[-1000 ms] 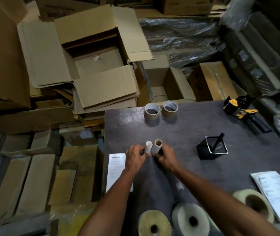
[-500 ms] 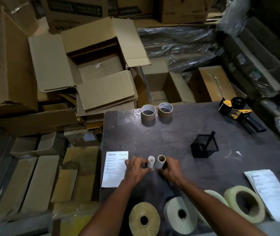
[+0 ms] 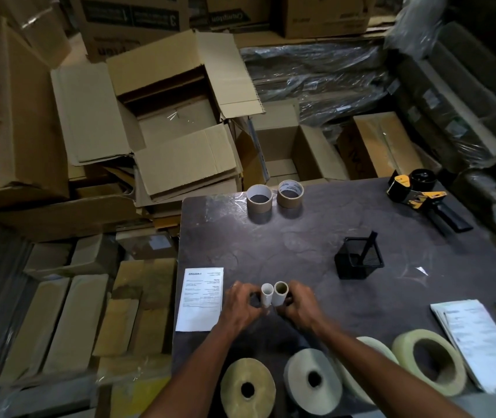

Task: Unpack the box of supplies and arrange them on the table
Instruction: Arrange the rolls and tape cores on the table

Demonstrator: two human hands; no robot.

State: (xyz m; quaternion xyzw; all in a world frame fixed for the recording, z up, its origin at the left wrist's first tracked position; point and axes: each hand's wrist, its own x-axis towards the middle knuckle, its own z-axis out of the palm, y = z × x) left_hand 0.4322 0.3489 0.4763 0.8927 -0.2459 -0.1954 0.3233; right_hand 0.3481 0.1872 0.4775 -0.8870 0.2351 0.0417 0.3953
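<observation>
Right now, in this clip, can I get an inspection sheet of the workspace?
Surface: dark table, scuffed.
Job's things: white tube and brown tube upright, side by side; two tape rolls at the far edge; four large rolls at the near edge.
Clutter: invoice sheet, mesh holder, tape dispenser, papers.
Hands: left hand grips the white tube, right hand the brown.
Cables: nothing seen.
Surroundings: open cardboard boxes, plastic wrap.

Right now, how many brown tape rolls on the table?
2. Both stand at the far edge of the table, side by side: left brown tape roll, right brown tape roll. None visibly hidden.
</observation>
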